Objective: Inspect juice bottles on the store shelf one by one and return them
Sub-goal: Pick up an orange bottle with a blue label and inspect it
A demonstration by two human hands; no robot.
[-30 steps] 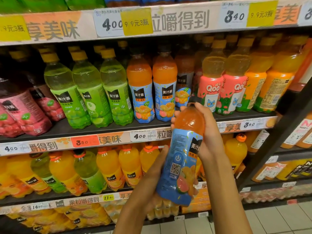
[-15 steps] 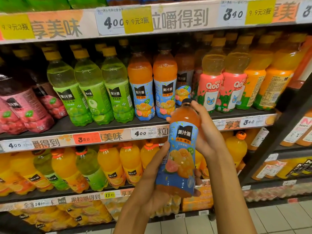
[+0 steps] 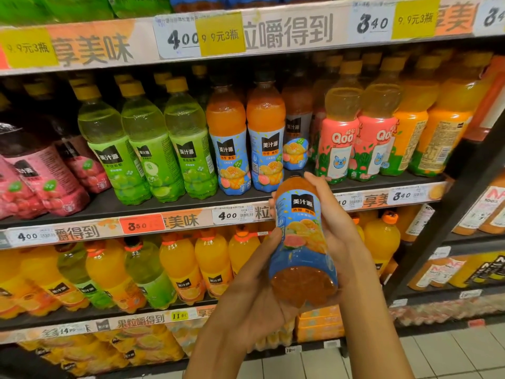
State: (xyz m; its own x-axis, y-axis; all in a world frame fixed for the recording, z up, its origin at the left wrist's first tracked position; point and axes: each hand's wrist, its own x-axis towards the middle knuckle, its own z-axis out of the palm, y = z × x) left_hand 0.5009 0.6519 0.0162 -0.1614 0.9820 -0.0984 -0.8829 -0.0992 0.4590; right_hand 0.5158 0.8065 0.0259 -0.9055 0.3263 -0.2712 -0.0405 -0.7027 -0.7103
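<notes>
Both hands grip one blue-labelled orange juice bottle (image 3: pixel 300 239): the left hand (image 3: pixel 257 291) cups its base, the right hand (image 3: pixel 332 222) wraps its upper body. Just beyond the fingers, two matching bottles (image 3: pixel 247 138) stand on the shelf (image 3: pixel 109 203), green grape bottles (image 3: pixel 153 143) leftward, pink Qoo bottles (image 3: pixel 355 138) rightward.

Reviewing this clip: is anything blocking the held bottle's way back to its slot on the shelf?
Nothing visible does. The orange juice bottle, held by the left hand and right hand, sits just below an open gap at the shelf front, right of two matching blue-label bottles; another stands further back.
</notes>
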